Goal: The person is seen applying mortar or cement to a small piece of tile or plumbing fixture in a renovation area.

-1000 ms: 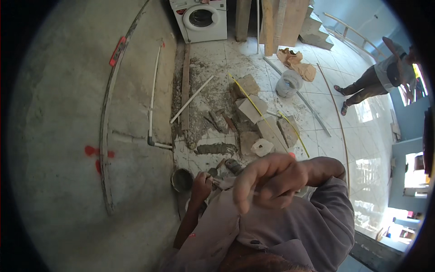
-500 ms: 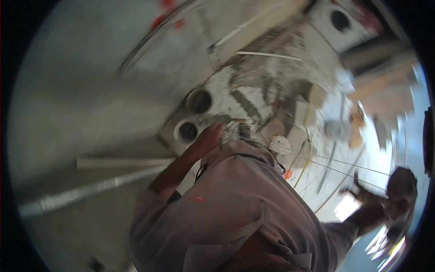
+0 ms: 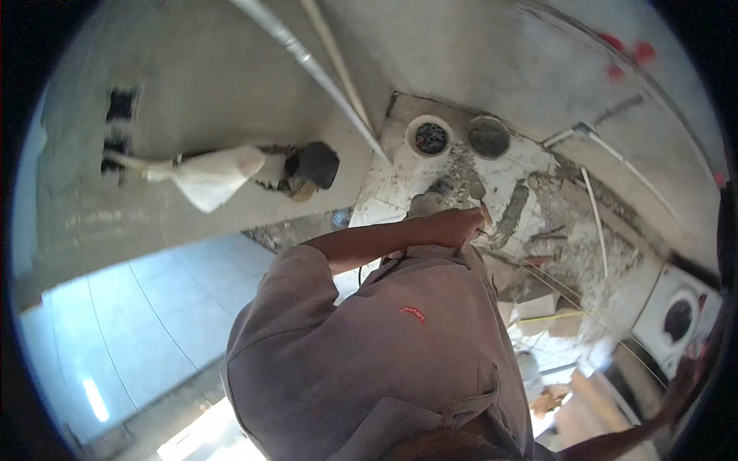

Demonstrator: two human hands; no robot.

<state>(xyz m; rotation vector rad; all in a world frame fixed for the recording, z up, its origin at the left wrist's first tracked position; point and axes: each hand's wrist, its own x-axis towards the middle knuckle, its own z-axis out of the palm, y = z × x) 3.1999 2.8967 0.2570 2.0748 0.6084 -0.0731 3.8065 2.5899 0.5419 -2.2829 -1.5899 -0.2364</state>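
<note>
My left hand (image 3: 460, 225) reaches across in front of my chest with its fingers curled closed. A short tan handle (image 3: 486, 213) sticks up at the fingers. Just beyond it lies a grey leaf-shaped patch (image 3: 477, 187), perhaps a trowel blade; I cannot tell whether the two join. Wet grey mortar (image 3: 511, 211) is smeared on the pale floor beside this hand. My right hand (image 3: 686, 376) is out at the right rim, near a white panel (image 3: 659, 298) with a round dark opening. Its fingers are dark and unclear. Thin lines (image 3: 573, 288) run between the two hands' areas.
Two round containers (image 3: 430, 138) stand in the far corner. A metal pole (image 3: 307, 61) and a pale pole lean at the wall. A white sack (image 3: 219, 177) hangs at left. Rubble, a white strip (image 3: 595, 219), and cardboard (image 3: 588, 411) lie to the right.
My view has swung round to the left, so the round containers now appear further right. My left arm now crosses my chest. My right arm stays stretched out to the right.
</note>
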